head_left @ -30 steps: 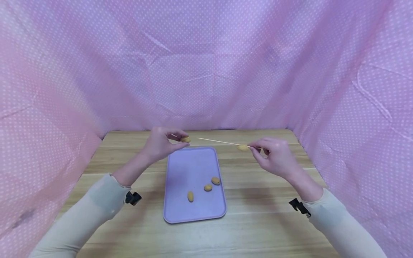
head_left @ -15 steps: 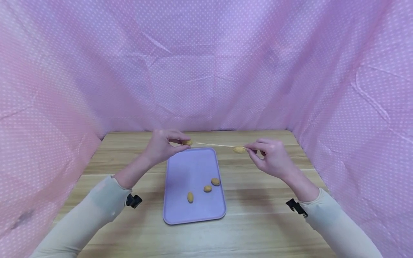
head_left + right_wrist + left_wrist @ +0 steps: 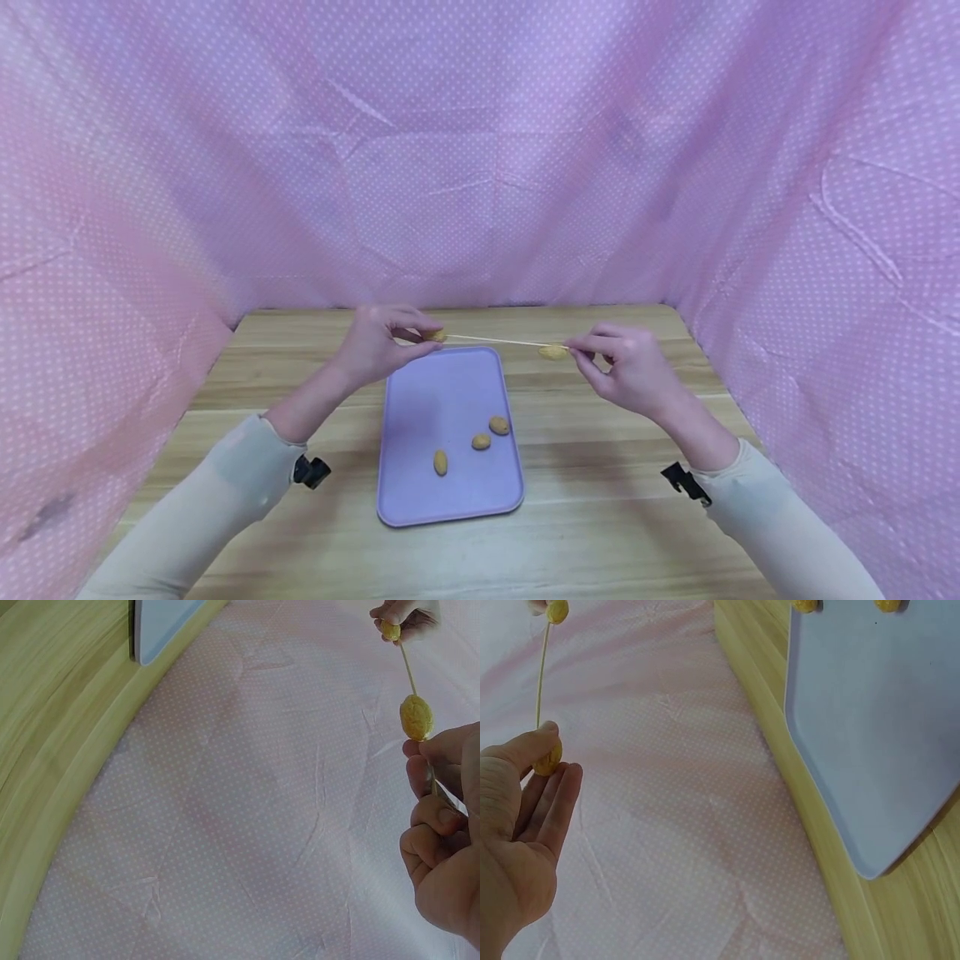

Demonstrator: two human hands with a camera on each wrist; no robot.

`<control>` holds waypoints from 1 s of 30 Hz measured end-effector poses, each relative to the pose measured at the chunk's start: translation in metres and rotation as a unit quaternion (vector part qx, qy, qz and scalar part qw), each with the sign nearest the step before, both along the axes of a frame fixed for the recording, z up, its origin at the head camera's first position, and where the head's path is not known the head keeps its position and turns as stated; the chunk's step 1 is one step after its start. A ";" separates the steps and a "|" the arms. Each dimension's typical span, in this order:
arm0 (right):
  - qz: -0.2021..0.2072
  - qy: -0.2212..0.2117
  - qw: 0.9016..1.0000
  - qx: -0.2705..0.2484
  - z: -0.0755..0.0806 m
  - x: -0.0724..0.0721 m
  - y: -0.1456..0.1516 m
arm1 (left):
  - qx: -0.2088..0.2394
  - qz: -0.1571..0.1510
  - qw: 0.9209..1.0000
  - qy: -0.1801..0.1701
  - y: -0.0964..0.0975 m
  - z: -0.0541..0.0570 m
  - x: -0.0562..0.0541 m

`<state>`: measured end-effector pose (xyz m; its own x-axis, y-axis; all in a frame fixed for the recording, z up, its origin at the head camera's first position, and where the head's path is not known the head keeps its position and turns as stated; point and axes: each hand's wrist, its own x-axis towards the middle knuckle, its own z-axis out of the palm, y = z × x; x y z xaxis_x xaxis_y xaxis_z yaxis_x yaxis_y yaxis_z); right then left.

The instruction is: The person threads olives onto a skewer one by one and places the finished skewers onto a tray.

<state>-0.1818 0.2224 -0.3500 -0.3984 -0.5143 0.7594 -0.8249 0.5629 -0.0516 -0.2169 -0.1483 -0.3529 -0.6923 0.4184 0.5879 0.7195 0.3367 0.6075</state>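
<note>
My right hand [image 3: 626, 368] pinches a thin bamboo skewer [image 3: 495, 340] near its right end. A wrinkled yellow oval piece [image 3: 416, 718], like a small potato, sits on the skewer just beyond those fingertips. Over the tray's far edge, my left hand [image 3: 377, 343] holds a second yellow oval piece [image 3: 547, 759] between thumb and fingers. The skewer's left end meets this piece; its tip is hidden there. Both hands are raised above the table, with the skewer stretched nearly level between them.
A lilac tray [image 3: 427, 392] lies on the wooden table [image 3: 600, 533]. Toward its near half are three more oval pieces: one at left [image 3: 440, 462], one in the middle [image 3: 481, 442], one by the right rim [image 3: 498, 425]. Pink dotted cloth [image 3: 487, 167] hangs around the table.
The skewer's free tip was apart from the left hand's piece and now meets it. My right hand has moved left with the skewer, and my left hand slightly down.
</note>
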 end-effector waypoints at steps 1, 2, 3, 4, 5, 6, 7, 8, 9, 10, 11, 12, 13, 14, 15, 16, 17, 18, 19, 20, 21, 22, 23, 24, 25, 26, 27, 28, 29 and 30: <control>-0.002 0.000 1.000 0.002 0.000 0.000 0.000 | 0.002 -0.002 1.000 -0.003 0.000 -0.001 0.000; -0.002 -0.001 1.000 0.003 -0.001 0.001 0.000 | 0.003 -0.004 1.000 -0.008 0.000 -0.002 0.000; -0.004 -0.002 1.000 0.005 -0.001 0.001 0.000 | 0.004 -0.003 1.000 -0.011 0.000 -0.003 0.001; -0.005 -0.003 1.000 0.006 -0.001 0.001 0.000 | 0.004 -0.003 1.000 -0.013 0.001 -0.004 0.001; -0.006 -0.004 1.000 0.008 -0.001 0.001 0.000 | 0.003 -0.001 1.000 -0.015 0.001 -0.004 0.001; -0.007 -0.005 1.000 0.011 -0.002 0.002 0.000 | 0.001 0.001 1.000 -0.015 0.001 -0.005 0.001; -0.008 -0.007 1.000 0.012 -0.002 0.002 -0.001 | 0.000 0.001 1.000 -0.015 0.002 -0.006 0.001; -0.009 -0.008 1.000 0.013 -0.002 0.002 -0.001 | -0.001 0.001 1.000 -0.015 0.002 -0.006 0.001; -0.010 -0.008 1.000 0.015 -0.002 0.002 -0.001 | -0.003 0.001 1.000 -0.012 0.003 -0.007 0.001; -0.011 -0.008 1.000 0.017 -0.002 0.002 -0.002 | -0.004 0.001 1.000 -0.008 0.003 -0.007 0.000; -0.011 -0.009 1.000 0.018 -0.003 0.001 -0.002 | -0.005 0.000 1.000 -0.003 0.003 -0.008 0.000; -0.012 -0.009 1.000 0.019 -0.003 0.001 -0.002 | -0.009 0.000 1.000 0.006 0.004 -0.008 -0.001; -0.013 -0.009 1.000 0.019 -0.003 0.001 -0.003 | -0.012 0.000 1.000 0.015 0.004 -0.008 -0.001; -0.013 -0.009 1.000 0.020 -0.003 0.001 -0.003 | -0.016 0.000 1.000 0.025 0.004 -0.008 -0.002; -0.013 -0.009 1.000 0.021 -0.003 0.001 -0.003 | -0.021 0.001 0.999 0.035 0.005 -0.008 -0.002; -0.014 -0.008 1.000 0.022 -0.004 0.000 -0.004 | -0.027 0.003 0.999 0.044 0.004 -0.008 -0.002; -0.015 -0.009 1.000 0.023 -0.004 0.000 -0.004 | -0.033 0.004 0.998 0.053 0.005 -0.007 -0.003; -0.015 -0.009 1.000 0.023 -0.004 0.000 -0.005 | -0.039 0.004 0.997 0.061 0.005 -0.007 -0.003; -0.016 -0.009 1.000 0.024 -0.004 0.000 -0.005 | -0.043 0.002 0.997 0.063 0.005 -0.006 -0.003; -0.016 -0.010 1.000 0.024 -0.004 -0.001 -0.006 | -0.046 -0.001 0.997 0.065 0.005 -0.006 -0.003; -0.017 -0.010 1.000 0.025 -0.004 -0.001 -0.006 | -0.049 -0.002 0.997 0.065 0.006 -0.006 -0.003; -0.016 -0.010 0.999 0.025 -0.004 -0.001 -0.007 | -0.052 -0.004 0.996 0.066 0.006 -0.005 -0.003; -0.016 -0.011 0.999 0.026 -0.004 -0.001 -0.007 | -0.054 -0.008 0.996 0.066 0.007 -0.004 -0.003; -0.016 -0.011 0.999 0.027 -0.004 -0.001 -0.008 | -0.055 -0.010 0.996 0.066 0.007 -0.004 -0.003; -0.016 -0.012 0.999 0.028 -0.004 -0.002 -0.008 | -0.057 -0.010 0.996 0.066 0.008 -0.003 -0.003; -0.015 -0.013 0.999 0.029 -0.004 -0.002 -0.009 | -0.058 -0.011 0.996 0.068 0.008 -0.002 -0.003; -0.014 -0.014 0.999 0.030 -0.004 -0.002 -0.009 | -0.060 -0.012 0.996 0.068 0.009 -0.002 -0.003; -0.013 -0.016 0.999 0.030 -0.004 -0.002 -0.010 | -0.061 -0.013 0.996 0.070 0.009 -0.002 -0.003; -0.012 -0.018 0.999 0.031 -0.004 -0.003 -0.010 | -0.062 -0.012 0.995 0.072 0.009 -0.002 -0.004; -0.010 -0.019 0.999 0.031 -0.004 -0.003 -0.011 | -0.063 -0.013 0.995 0.074 0.010 -0.002 -0.004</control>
<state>-0.1845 0.2118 -0.3539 -0.4374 -0.5514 0.7104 -0.8113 0.5828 -0.0472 -0.2208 -0.1386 -0.3551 -0.5905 0.5112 0.6245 0.8070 0.3840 0.4488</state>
